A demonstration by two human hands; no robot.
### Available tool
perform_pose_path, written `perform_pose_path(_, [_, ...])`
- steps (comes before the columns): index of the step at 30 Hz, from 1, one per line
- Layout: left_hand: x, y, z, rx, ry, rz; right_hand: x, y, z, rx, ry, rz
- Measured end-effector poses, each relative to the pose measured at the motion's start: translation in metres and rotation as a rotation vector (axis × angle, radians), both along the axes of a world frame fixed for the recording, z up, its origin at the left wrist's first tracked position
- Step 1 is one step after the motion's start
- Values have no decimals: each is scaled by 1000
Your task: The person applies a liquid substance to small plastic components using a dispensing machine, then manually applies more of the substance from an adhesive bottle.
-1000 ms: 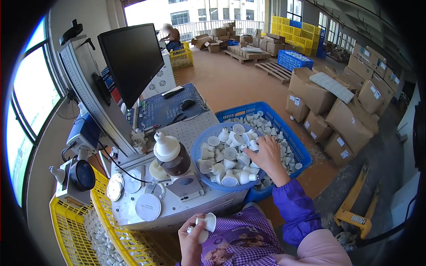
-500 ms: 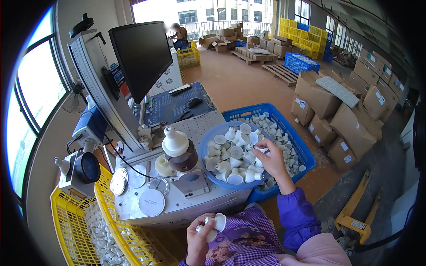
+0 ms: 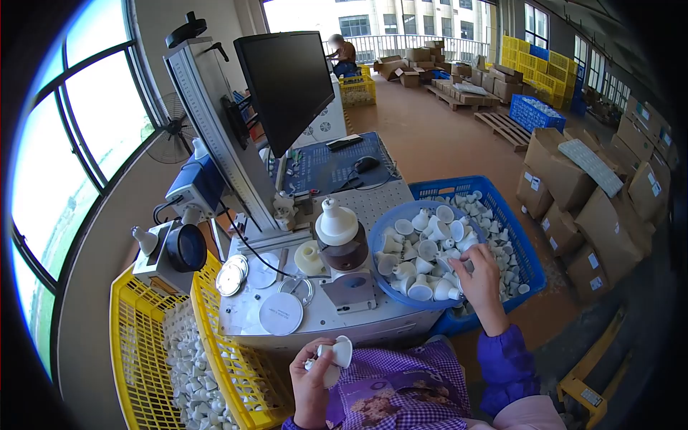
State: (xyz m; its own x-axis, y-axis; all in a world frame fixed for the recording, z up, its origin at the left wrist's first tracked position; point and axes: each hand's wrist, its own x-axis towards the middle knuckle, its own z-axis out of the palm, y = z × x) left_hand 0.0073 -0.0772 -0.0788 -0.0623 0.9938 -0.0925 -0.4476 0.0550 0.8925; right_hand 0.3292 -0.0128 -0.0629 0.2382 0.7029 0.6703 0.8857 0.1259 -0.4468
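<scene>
My left hand (image 3: 312, 383) is closed on two white lamp housings (image 3: 341, 352), cup-shaped with narrow necks, in front of the purple checked apron. My right hand (image 3: 481, 278) hovers at the right side of a round blue basin (image 3: 382, 281) heaped with white lamp housings (image 3: 427, 249). Its thumb and forefinger are curled but apart, just beside the housings, and I see nothing between them. On the machine table, another white lamp housing (image 3: 337, 222) stands neck up on a dark round fixture (image 3: 342, 256).
Under the basin's right side sits a blue crate (image 3: 534, 269) of housings. A yellow crate (image 3: 208, 337) with more stands at the left. Lens head (image 3: 188, 248), monitor (image 3: 285, 89) and round metal plate (image 3: 281, 314) are around the table. Cartons (image 3: 598, 229) are stacked right.
The camera view has swung left, so the scene sits farther right and lower. My right hand remains over the basin's right side; my left still holds the two lamp housings.
</scene>
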Motion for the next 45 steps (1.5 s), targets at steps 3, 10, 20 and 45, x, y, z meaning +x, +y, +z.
perform_pose_path(3, [-7, 0, 7, 4, -12, 5, -4, 6, -5, 62, 194, 99])
perform_pose_path(10, [-89, 6, 42, 239, 178, 506, -3, 5, -13, 190, 370, 129])
perform_pose_path(20, [-313, -11, -88, -140, 1170, 893, 5, -19, -26, 7, 649, 337])
perform_pose_path(45, [54, 171, 113, 608, 717, 137, -16, -4, 3, -87, 904, 499])
